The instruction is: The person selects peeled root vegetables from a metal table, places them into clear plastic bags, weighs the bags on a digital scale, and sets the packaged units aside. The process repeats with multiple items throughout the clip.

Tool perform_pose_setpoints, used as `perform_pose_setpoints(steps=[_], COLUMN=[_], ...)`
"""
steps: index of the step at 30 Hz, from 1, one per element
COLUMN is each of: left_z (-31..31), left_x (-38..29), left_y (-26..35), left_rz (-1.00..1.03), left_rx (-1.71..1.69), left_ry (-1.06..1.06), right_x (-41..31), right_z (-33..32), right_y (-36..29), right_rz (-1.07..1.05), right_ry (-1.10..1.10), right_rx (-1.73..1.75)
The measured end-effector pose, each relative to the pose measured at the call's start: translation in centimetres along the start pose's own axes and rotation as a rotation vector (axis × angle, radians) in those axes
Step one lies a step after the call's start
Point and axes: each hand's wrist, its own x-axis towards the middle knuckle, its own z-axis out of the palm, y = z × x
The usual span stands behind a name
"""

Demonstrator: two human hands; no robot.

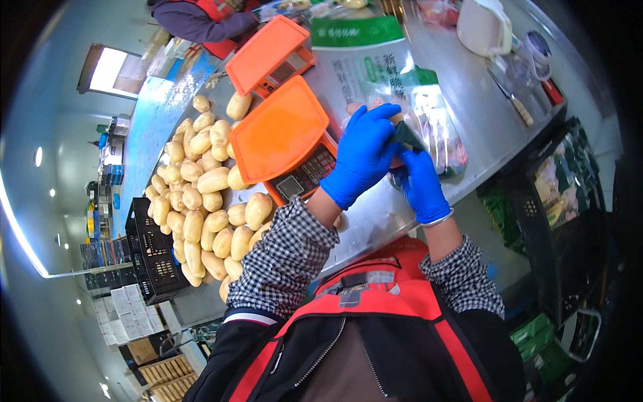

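My left hand, in a blue glove, has its fingers curled around the near end of a clear printed plastic bag. A green band runs across the bag's far end, and roundish pale items show through near my fingers. My right hand, gloved the same way, grips the dark green near end of this bag, close against the left. Part of the grip is hidden by the gloves. Just right of it lies a second, filled plastic bag with a green top. An orange-topped weighing scale stands left of my hands.
Many potatoes are heaped left of the scale, beside a black crate. A second orange scale stands farther back. A white pitcher and a knife are at the right. Across the metal table, a person's sleeve shows.
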Motion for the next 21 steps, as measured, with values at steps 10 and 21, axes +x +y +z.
perform_pose_setpoints(steps=[10, 21], left_z=[-7.2, -10.1], left_x=[-4.1, -15.1], left_y=[-3.9, -4.9], left_rz=[-0.193, -0.921], left_rx=[-0.11, 0.501], left_ry=[0.378, 0.111], right_x=[9.1, 15.4], right_z=[7.5, 11.5], right_y=[5.1, 13.6], right_rz=[-0.013, -0.101], right_ry=[-0.898, -0.399], right_rx=[0.206, -0.722])
